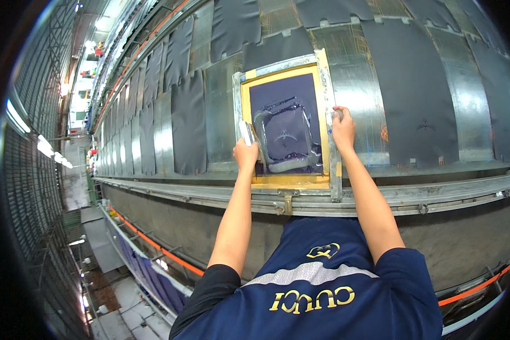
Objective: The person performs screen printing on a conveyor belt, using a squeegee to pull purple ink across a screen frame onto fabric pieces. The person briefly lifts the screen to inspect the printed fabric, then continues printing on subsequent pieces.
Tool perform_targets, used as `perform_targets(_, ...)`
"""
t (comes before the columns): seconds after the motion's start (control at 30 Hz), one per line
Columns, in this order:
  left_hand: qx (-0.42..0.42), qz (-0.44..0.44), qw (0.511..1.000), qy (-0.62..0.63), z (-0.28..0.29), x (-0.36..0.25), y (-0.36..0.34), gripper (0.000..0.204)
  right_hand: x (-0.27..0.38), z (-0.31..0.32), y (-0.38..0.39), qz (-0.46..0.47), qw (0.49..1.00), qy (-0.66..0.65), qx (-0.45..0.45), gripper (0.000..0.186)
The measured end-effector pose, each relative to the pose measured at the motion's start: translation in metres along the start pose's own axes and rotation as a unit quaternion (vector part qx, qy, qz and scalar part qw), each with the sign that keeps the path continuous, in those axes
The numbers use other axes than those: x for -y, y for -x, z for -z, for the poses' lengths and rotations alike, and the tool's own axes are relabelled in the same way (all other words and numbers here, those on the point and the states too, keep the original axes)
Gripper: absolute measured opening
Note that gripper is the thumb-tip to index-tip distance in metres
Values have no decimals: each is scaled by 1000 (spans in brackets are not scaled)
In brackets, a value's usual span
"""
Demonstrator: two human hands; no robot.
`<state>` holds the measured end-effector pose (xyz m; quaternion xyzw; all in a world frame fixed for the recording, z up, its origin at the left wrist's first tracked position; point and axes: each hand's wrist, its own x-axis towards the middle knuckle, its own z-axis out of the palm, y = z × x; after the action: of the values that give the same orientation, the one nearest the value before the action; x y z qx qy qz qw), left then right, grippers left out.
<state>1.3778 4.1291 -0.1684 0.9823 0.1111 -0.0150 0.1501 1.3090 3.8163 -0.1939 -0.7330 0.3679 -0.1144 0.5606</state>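
Lettering in shiny gold lies across the navy shirt of the person, and a grey band separates it from a looped gold emblem. On the dark purple mesh of a rectangular frame, a small arched mark is visible (its details are too fine for reading). This frame, metallic grey with yellow inner borders, lies on the long desk, in front of the person. Wet, glossy paste makes a rough ring on the mesh. The left hand has its fingers clamped on a pale, straight-edged tool, at the left border of the frame. The right hand curls its fingers at the right rail; whether they clamp it, I cannot tell. Smooth, matte dark sheets alternate with reflective strips of the desk.
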Motion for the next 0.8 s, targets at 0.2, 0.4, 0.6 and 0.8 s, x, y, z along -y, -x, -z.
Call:
perform_targets(0.2, 50, -101, 993, 33, 0, -50, -63, 35, 1, -7, 2, 54, 997, 29, -46, 19)
perform_targets(0.4, 175, -289, 941, 28, 20, -80, -66, 36, 5, -3, 9, 120, 989, 36, -78, 20)
perform_targets(0.6, 180, -380, 907, -1, 36, -101, -96, 32, 3, -5, 5, 116, 988, 71, -69, 19)
perform_targets(0.8, 2, -395, 918, 50, -19, -82, -56, 27, -4, -7, -1, 122, 987, 78, -69, 20)
